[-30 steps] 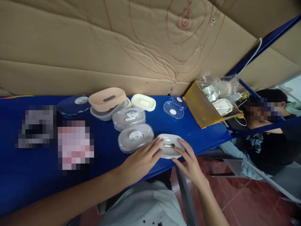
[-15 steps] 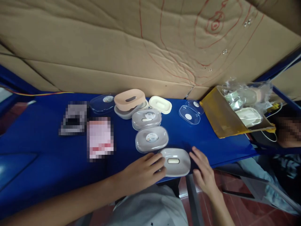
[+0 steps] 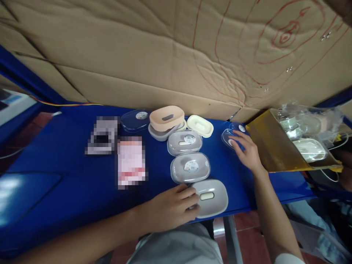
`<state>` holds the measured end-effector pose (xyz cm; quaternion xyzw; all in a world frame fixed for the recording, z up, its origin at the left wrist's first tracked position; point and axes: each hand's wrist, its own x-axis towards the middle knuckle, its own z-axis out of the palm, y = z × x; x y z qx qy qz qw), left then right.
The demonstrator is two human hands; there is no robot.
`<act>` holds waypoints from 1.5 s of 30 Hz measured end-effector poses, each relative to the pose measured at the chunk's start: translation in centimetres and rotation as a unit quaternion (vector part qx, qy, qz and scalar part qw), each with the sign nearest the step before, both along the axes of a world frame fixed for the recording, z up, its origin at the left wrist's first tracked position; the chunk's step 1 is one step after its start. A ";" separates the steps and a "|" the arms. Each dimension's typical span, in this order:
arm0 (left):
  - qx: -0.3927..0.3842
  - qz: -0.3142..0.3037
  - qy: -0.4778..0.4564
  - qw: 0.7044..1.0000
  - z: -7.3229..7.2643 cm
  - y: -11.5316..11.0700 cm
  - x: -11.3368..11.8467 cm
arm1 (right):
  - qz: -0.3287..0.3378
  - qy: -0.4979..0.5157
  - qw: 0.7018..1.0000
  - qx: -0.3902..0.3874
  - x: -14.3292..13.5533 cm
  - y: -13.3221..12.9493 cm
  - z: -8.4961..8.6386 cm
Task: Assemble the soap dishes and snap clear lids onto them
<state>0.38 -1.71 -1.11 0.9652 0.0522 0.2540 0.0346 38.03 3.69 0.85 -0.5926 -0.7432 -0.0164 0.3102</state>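
Observation:
A grey oval dish (image 3: 213, 207) with a cream insert in its middle lies at the table's front edge. My left hand (image 3: 178, 207) rests its fingertips on the dish's left rim. Over a clear oval lid (image 3: 227, 135) at the right is my right hand (image 3: 246, 148), fingers spread, covering part of the lid; whether it grips the lid is unclear. Another clear lid (image 3: 238, 127) lies just behind. Two grey dishes with clear lids (image 3: 189, 167) (image 3: 184, 143) form a row behind the front dish.
Behind the row are a peach dish (image 3: 167, 118) on a grey one and a cream tray (image 3: 200, 125). A clear lid (image 3: 134, 121) and two pixelated items (image 3: 103, 135) (image 3: 132, 161) are at left. An open carton (image 3: 266, 146) with wrapped dishes stands at right, before a cardboard wall (image 3: 123, 55).
My right hand has moved from beside the front dish up to the clear lid. My left hand stays at the dish. The view has shifted, so the table items appear farther right.

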 end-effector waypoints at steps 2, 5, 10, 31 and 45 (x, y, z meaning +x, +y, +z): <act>0.000 0.000 0.003 1.000 0.0 0.0 -0.1 | -0.031 0.023 0.999 0.026 0.5 1.2 -0.7; -0.001 -0.003 0.001 1.000 0.1 0.1 -0.1 | -0.041 0.022 0.999 0.024 1.2 1.2 -1.9; -0.002 -0.006 0.002 1.000 0.0 0.2 0.0 | -0.081 0.005 0.996 0.020 3.3 0.0 -2.7; 0.008 -0.013 0.021 1.000 0.1 0.3 -0.2 | -0.049 0.040 0.997 -0.050 2.6 0.4 -3.2; -0.015 -0.003 0.012 1.000 -0.5 0.2 -0.1 | -0.052 0.129 0.990 -0.017 0.4 0.2 -3.0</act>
